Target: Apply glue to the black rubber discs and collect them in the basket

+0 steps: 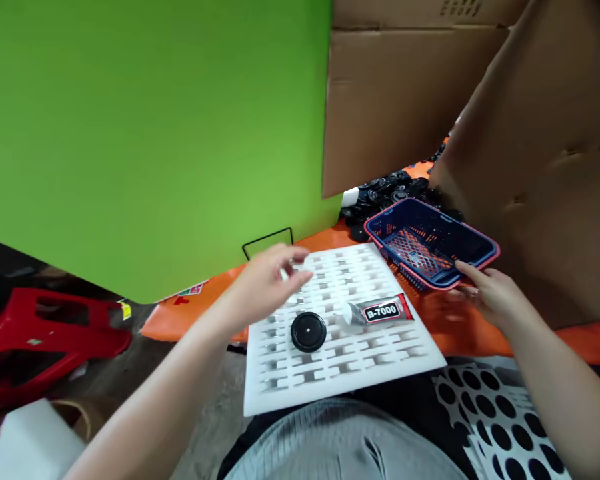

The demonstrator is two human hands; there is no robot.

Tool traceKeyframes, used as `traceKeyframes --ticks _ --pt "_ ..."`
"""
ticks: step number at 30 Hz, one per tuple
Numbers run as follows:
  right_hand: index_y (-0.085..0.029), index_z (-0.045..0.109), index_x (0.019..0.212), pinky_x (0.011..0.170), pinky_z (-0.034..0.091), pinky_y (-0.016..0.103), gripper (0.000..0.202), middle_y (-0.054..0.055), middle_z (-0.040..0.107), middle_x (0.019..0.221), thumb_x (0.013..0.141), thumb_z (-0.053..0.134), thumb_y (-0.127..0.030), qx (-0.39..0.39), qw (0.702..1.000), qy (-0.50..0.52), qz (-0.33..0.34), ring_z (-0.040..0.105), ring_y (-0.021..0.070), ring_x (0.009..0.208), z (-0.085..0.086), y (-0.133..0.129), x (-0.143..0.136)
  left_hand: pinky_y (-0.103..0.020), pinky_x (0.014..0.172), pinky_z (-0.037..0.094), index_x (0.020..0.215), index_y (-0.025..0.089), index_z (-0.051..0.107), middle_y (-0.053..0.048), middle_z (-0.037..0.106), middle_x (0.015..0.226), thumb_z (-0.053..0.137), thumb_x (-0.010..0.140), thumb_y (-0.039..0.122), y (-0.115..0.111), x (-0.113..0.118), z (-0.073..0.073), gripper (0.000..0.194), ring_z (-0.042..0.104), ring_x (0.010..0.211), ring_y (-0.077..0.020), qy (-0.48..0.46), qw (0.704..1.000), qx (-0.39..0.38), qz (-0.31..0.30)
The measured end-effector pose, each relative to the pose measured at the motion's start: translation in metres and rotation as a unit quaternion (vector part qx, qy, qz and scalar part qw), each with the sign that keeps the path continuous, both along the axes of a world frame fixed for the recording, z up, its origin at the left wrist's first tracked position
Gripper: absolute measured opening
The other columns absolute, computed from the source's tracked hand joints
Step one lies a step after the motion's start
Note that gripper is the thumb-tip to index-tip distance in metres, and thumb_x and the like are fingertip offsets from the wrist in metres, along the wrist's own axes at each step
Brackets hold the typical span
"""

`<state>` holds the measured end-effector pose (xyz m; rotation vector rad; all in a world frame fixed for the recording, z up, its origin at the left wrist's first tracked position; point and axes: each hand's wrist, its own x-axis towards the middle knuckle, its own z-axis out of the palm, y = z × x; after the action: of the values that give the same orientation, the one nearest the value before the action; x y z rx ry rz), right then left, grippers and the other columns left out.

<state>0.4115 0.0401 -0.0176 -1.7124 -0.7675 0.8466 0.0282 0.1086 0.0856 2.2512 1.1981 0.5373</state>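
Note:
My left hand (270, 283) hovers over the upper left of a white slotted foam board (285, 393), thumb and fingers apart with nothing visible between them. A round black disc (309, 331) lies on the board, below that hand. To its right rests a silver tube of B-7000 glue (380, 311), its white cap pointing left. My right hand (490, 297) grips the near right corner of a dark blue plastic basket (435, 233) with a pink rim. The basket is tilted beside the board's far right corner, and its visible inside shows the mesh floor.
Many black round parts (380, 197) are heaped behind the basket on the orange table surface (205, 303). A bright green panel (155, 133) and cardboard sheets (380, 100) stand close behind. Sheets with black circles (500, 413) lie lower right; a red frame (55, 333) is at left.

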Motion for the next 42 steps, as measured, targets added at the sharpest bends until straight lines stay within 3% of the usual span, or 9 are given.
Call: traceKeyframes --ticks 7,10,14,18,22,28,33,37,42 --pt "-0.025 0.067 0.072 0.058 0.054 0.047 0.034 0.014 0.069 0.071 0.066 0.079 -0.056 -0.184 0.975 -0.119 0.027 0.065 0.028 0.055 -0.002 -0.041 -0.025 -0.033 0.07 0.053 0.129 0.02 0.059 -0.01 0.066 0.114 0.055 0.09 0.044 -0.051 -0.027 -0.075 0.046 0.065 0.077 -0.0193 0.055 0.991 -0.099 0.068" --pt "-0.036 0.07 0.083 0.074 0.054 0.053 0.02 0.007 0.071 0.08 0.075 0.071 -0.055 -0.094 0.95 -0.29 0.072 0.067 0.0322 0.071 0.008 -0.058 -0.069 -0.033 0.07 0.053 0.131 0.021 0.056 -0.008 0.063 0.116 0.054 0.09 0.041 -0.058 -0.027 -0.08 0.045 0.062 0.076 -0.0176 0.041 0.991 -0.096 0.087" --pt "-0.034 0.063 0.118 0.098 0.049 0.053 0.033 0.005 0.069 0.114 0.086 0.065 -0.041 0.131 0.873 -0.356 0.305 0.063 0.0316 0.108 0.018 -0.052 -0.153 -0.032 0.07 0.053 0.127 0.02 0.058 -0.007 0.064 0.108 0.051 0.093 0.037 -0.062 -0.031 -0.078 0.038 0.058 0.068 -0.014 0.002 0.99 -0.095 0.103" --pt "-0.015 0.047 0.141 0.105 0.042 0.054 0.071 0.016 0.059 0.136 0.079 0.074 -0.037 0.145 0.753 -0.449 0.458 0.053 0.0351 0.124 0.018 -0.025 -0.214 -0.032 0.071 0.053 0.122 0.018 0.06 -0.008 0.064 0.107 0.052 0.093 0.035 -0.061 -0.038 -0.077 0.035 0.059 0.07 -0.0146 -0.019 0.989 -0.071 0.13" --pt "-0.011 0.055 0.132 0.1 0.045 0.049 0.061 0.015 0.069 0.116 0.076 0.072 -0.028 0.116 0.713 -0.481 0.497 0.061 0.032 0.109 0.022 -0.009 -0.235 -0.033 0.072 0.053 0.116 0.018 0.061 -0.008 0.064 0.104 0.054 0.091 0.033 -0.055 -0.052 -0.075 0.03 0.06 0.072 -0.0161 -0.017 0.983 -0.015 0.181" --pt "-0.011 0.053 0.134 0.1 0.044 0.053 0.059 0.02 0.063 0.127 0.084 0.06 -0.041 0.075 0.789 -0.49 0.364 0.058 0.0364 0.116 0.024 0.055 -0.184 -0.034 0.075 0.054 0.113 0.019 0.062 -0.007 0.065 0.099 0.054 0.092 0.031 -0.044 -0.065 -0.08 0.026 0.063 0.078 -0.0176 -0.022 0.982 -0.001 0.188" --pt "-0.012 0.062 0.122 0.095 0.046 0.049 0.05 0.02 0.067 0.118 0.077 0.068 -0.034 0.032 0.811 -0.495 0.311 0.061 0.0361 0.108 0.017 0.105 -0.141 -0.038 0.09 0.053 0.108 0.018 0.065 -0.01 0.067 0.111 0.052 0.091 0.018 -0.026 -0.03 -0.078 0.022 0.063 0.104 -0.0226 -0.055 0.996 0.051 0.055" --pt "-0.019 0.063 0.117 0.093 0.047 0.041 0.041 0.012 0.067 0.116 0.085 0.062 -0.045 0.055 0.848 -0.461 0.254 0.062 0.0279 0.106 0.031 0.05 -0.138 -0.037 0.096 0.05 0.108 0.018 0.067 -0.006 0.068 0.108 0.041 0.094 0.016 -0.011 -0.01 -0.056 0.029 0.062 0.108 -0.0219 -0.015 0.999 0.051 -0.009" --pt "-0.022 0.071 0.084 0.062 0.051 0.031 0.032 0.004 0.068 0.073 0.076 0.073 -0.052 -0.062 0.975 -0.133 0.165 0.061 0.019 0.066 0.028 -0.052 -0.09 -0.035 0.089 0.052 0.106 0.02 0.068 -0.006 0.071 0.109 0.047 0.095 0.03 -0.001 -0.034 -0.044 0.025 0.066 0.1 -0.0222 0.006 0.998 0.042 0.04"
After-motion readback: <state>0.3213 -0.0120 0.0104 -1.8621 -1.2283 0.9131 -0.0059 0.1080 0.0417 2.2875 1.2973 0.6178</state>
